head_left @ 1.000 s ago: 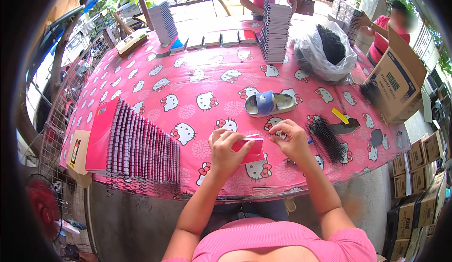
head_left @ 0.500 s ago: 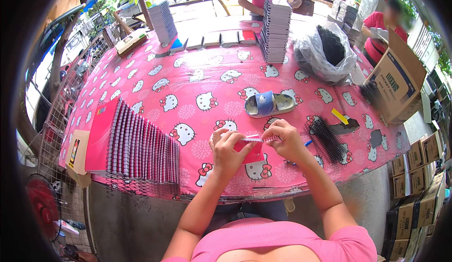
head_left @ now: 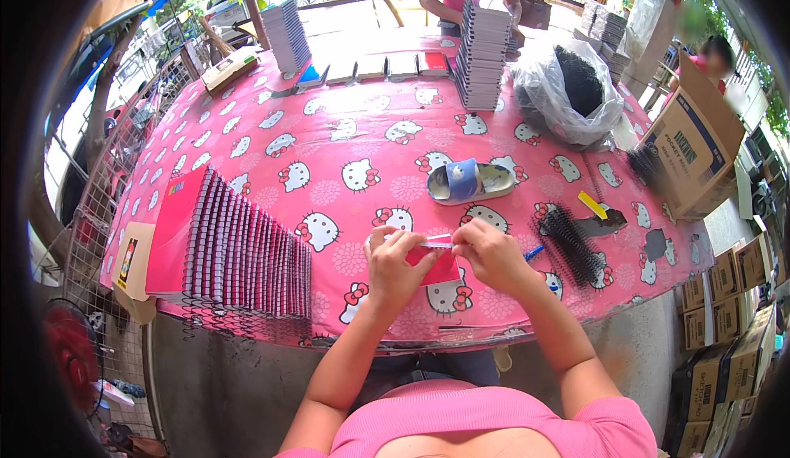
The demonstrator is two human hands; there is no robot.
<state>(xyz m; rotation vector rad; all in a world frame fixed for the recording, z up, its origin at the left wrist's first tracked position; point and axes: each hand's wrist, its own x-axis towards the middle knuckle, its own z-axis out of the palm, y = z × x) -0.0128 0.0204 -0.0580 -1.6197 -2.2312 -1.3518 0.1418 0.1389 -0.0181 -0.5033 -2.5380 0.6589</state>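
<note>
Near the front edge of the table, my left hand (head_left: 397, 265) grips a small red notebook (head_left: 443, 270) with white pages at its upper edge. My right hand (head_left: 495, 259) is pinched at the notebook's upper right corner. Whatever is between its fingertips is too small to make out. Just right of that hand lies a blue pen (head_left: 534, 253), partly hidden. Beyond it is a pile of black spiral binding coils (head_left: 569, 246). A blue and white slide sandal (head_left: 471, 181) rests farther back from my hands.
Red spiral notebooks (head_left: 239, 248) stand in a long row at left. More notebook stacks (head_left: 481, 56) rise at the back, beside a plastic bag of black coils (head_left: 576, 88). A cardboard box (head_left: 695, 149) is at the right. Two other people are beyond the table.
My right hand has moved slightly left, closer against the notebook's corner. My left hand stays nearly in place. The person at the far right has moved farther right, behind the box.
</note>
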